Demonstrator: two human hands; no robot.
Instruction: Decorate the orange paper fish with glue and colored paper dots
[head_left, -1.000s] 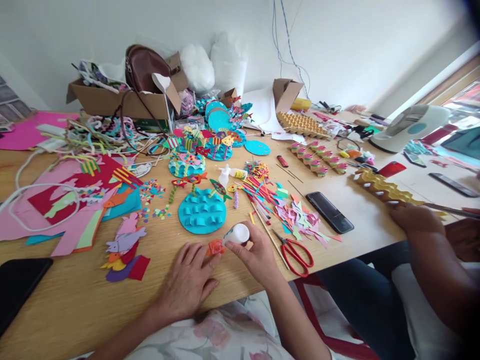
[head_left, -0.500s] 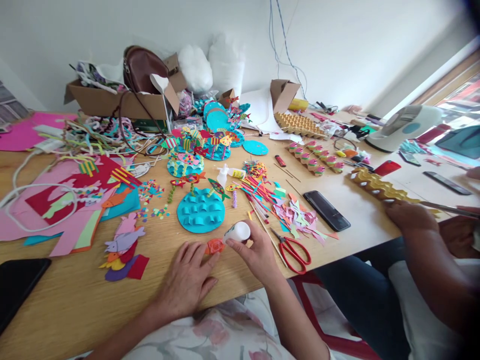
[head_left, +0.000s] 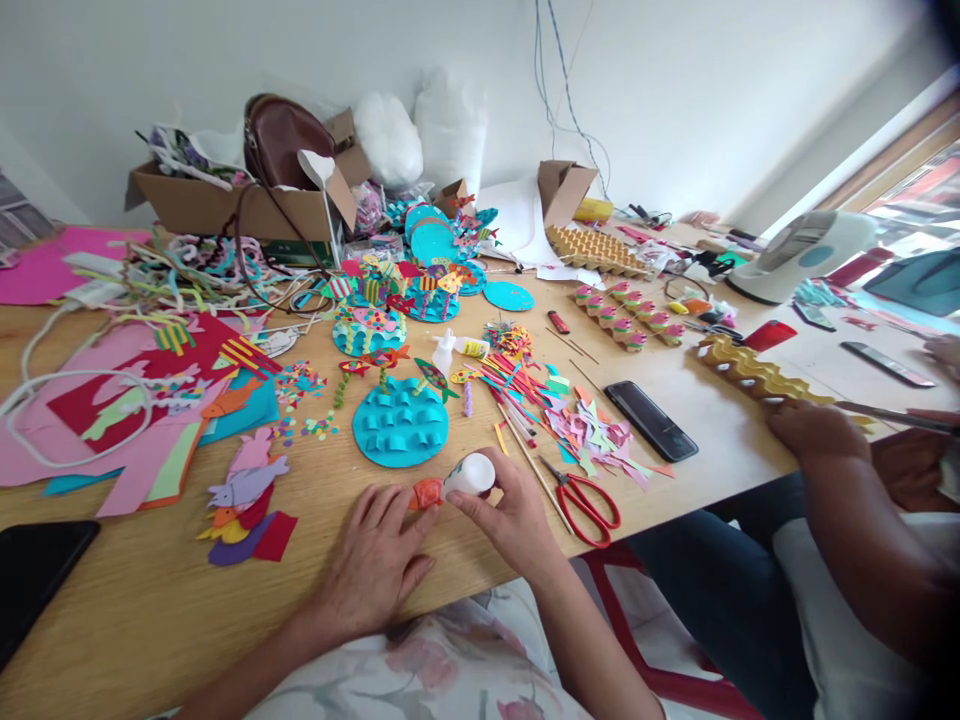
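Observation:
My right hand [head_left: 510, 515] is closed around a small white glue bottle [head_left: 474, 474], tipped so its base faces up to the right. The nozzle end points down at an orange paper fish [head_left: 426, 493] on the table; whether it touches is hidden. My left hand [head_left: 379, 550] lies flat with fingers stretched out, its fingertips against the left and lower edge of the fish. Just beyond sits a round turquoise disc [head_left: 401, 455] bearing rows of curled paper loops. Red-handled scissors [head_left: 589, 508] and a thin wooden stick [head_left: 536, 470] lie right of my right hand.
Paper fish cutouts [head_left: 247, 490] are stacked at left, near coloured paper sheets [head_left: 45, 430]. Paper strips and scraps [head_left: 589, 425] and a phone [head_left: 651, 420] lie to the right. A co-worker's hand [head_left: 817, 435] rests by a yellow egg-carton strip [head_left: 750, 370]. Finished fish decorations [head_left: 375, 320] stand behind.
The glue bottle in my right hand has moved slightly left and down, closer over the orange fish. My left hand stays in place. The view has shifted a little.

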